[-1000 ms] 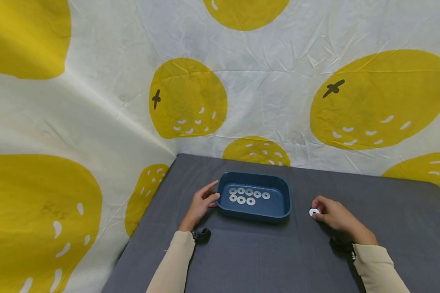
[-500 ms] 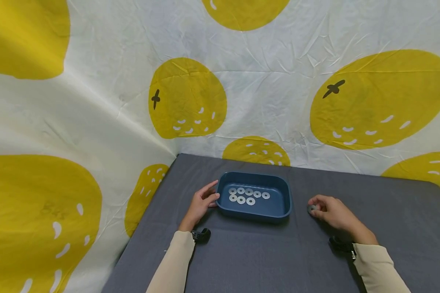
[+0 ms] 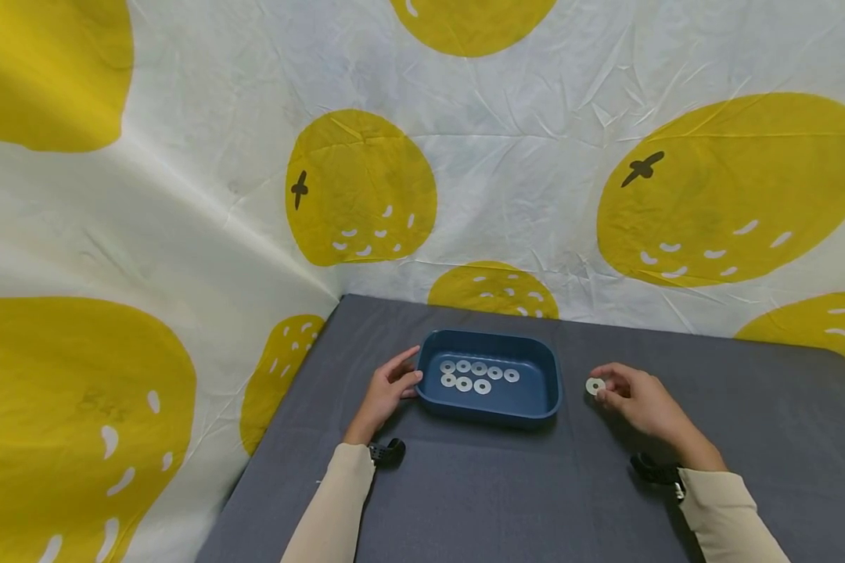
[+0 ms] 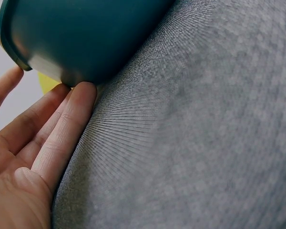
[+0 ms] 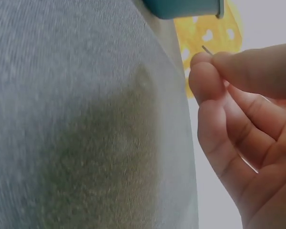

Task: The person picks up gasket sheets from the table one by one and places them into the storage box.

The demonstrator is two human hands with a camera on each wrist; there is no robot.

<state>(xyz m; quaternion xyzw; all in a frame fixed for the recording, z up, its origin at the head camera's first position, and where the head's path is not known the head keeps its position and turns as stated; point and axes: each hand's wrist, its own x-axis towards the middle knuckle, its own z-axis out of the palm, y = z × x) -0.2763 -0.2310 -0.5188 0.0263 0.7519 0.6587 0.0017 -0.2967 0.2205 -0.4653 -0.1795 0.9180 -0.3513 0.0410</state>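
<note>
A blue rectangular tray [image 3: 489,408] stands on the grey cloth, with several flat metal washers [image 3: 482,392] lying in two rows on its floor. My left hand [image 3: 386,395] rests against the tray's left end. In the left wrist view, its extended fingers [image 4: 62,138] touch the tray's outer wall [image 4: 86,38] low down. To the right of the tray, my right hand [image 3: 644,403] pinches one washer [image 3: 589,387] between thumb and forefinger, held above the cloth. The right wrist view shows that washer [image 5: 206,49] edge-on as a thin sliver past the fingertips.
The table is covered by a dark grey cloth [image 3: 500,500]. Behind and to the left hangs a white curtain [image 3: 507,195] with large yellow fruit prints. Dark bands [image 3: 655,469] sit at both wrists.
My right hand has shifted slightly left and up with the washer, whose face has turned out of view and back. The left hand and tray have stayed put.
</note>
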